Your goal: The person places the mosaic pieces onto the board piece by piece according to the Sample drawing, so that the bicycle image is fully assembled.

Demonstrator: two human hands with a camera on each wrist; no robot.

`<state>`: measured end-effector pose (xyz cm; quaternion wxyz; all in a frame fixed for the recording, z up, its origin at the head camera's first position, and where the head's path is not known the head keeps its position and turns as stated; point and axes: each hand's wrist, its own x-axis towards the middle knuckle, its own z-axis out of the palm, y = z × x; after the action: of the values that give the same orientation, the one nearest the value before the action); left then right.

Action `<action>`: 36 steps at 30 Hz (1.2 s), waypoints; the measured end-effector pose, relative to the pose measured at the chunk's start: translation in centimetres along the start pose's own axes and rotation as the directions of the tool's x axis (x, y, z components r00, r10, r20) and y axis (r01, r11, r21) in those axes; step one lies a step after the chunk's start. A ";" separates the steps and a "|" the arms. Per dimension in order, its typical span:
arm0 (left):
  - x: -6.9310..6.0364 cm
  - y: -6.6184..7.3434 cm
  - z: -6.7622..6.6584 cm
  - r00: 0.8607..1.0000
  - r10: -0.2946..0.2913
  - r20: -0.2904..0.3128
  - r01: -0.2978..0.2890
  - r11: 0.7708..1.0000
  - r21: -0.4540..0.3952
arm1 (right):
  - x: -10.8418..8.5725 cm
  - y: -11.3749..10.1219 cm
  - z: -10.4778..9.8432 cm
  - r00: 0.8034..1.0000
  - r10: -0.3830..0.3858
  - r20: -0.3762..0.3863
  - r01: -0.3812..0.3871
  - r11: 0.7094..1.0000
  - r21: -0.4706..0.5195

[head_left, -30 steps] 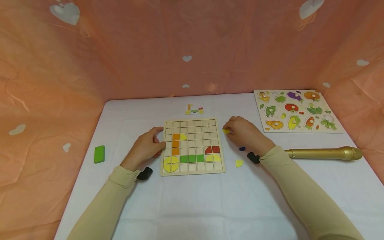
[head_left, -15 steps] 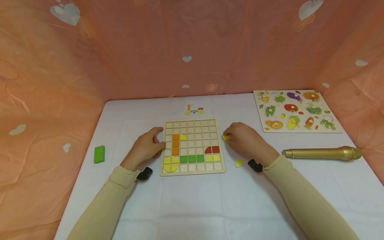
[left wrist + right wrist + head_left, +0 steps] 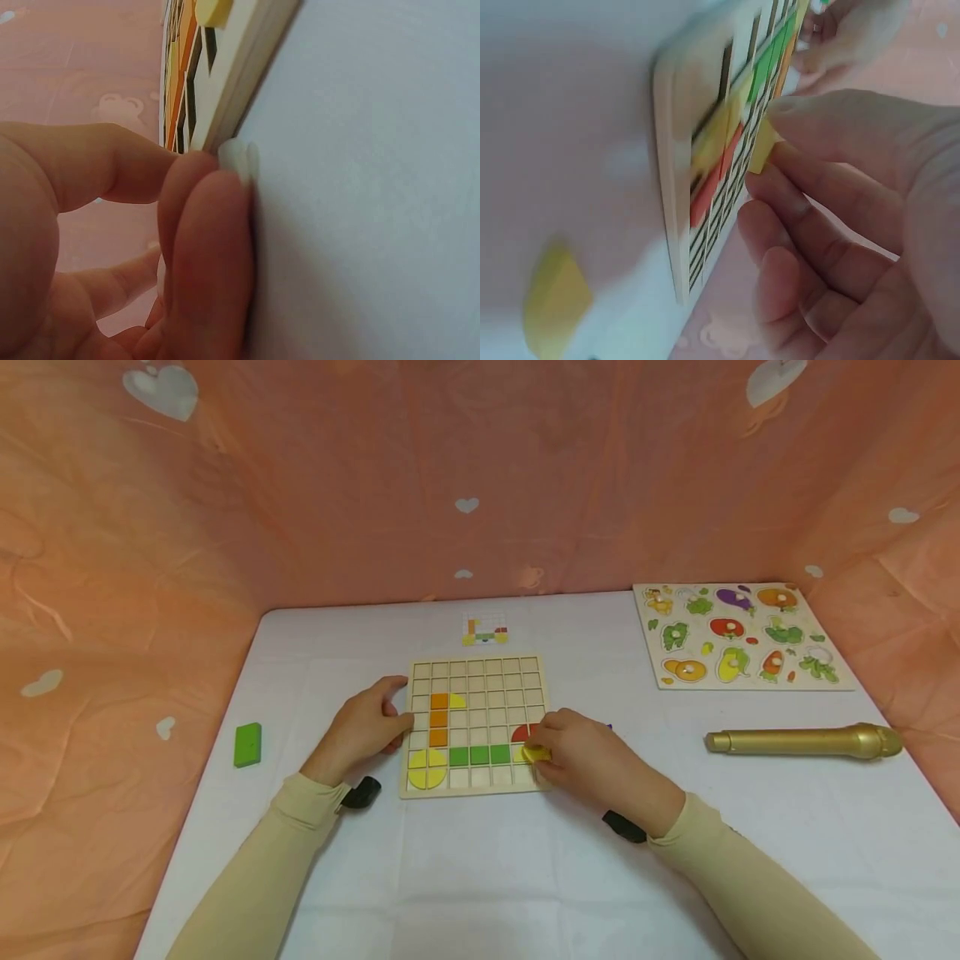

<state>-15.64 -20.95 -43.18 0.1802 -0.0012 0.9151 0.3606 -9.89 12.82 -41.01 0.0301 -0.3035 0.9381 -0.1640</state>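
My right hand (image 3: 592, 764) pinches a yellow quarter-circle tile (image 3: 762, 146) between thumb and fingertips, above the lower right part of the wooden grid board (image 3: 487, 678). My left hand (image 3: 360, 727) rests its thumb and fingers against the board's left edge, as the left wrist view also shows. In the grid lie three orange squares (image 3: 439, 719), several green squares (image 3: 480, 756), red tiles (image 3: 519, 733) and yellow quarter-circles (image 3: 427, 770). Another yellow tile (image 3: 555, 304) lies on the cloth near the board. A blue tile (image 3: 610, 727) is mostly hidden behind the right hand.
A small pattern card (image 3: 485, 629) lies behind the board. To the right are a vegetable puzzle board (image 3: 757, 652) and a gold rod-like object (image 3: 802, 742). A green block (image 3: 247, 745) stands at left. A pink patterned cloth (image 3: 465, 460) surrounds the white-covered table (image 3: 480, 877).
From beside the board's right edge, my right hand has moved left and nearer with the yellow quarter-circle, over the grid. My left hand has stayed at the left edge.
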 end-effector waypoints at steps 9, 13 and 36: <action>-0.1 0.1 0.0 1.000 -0.010 0.001 0.010 1.000 0.000 | -0.4 -0.8 1.7 0.993 -0.116 -0.038 0.114 0.992 -0.055; -0.1 0.2 0.0 1.000 -0.009 0.000 0.009 1.000 0.006 | -0.4 -1.0 2.0 0.992 -0.121 -0.044 0.118 0.991 -0.064; -0.2 0.3 0.0 1.000 -0.018 0.003 0.018 1.000 -0.006 | -0.4 -0.9 2.2 0.990 -0.125 -0.059 0.121 0.990 -0.070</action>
<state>-15.48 -20.79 -42.92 0.1846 -0.0096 0.9137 0.3619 -8.72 11.73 -42.86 -0.0200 -0.3564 0.9230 -0.1437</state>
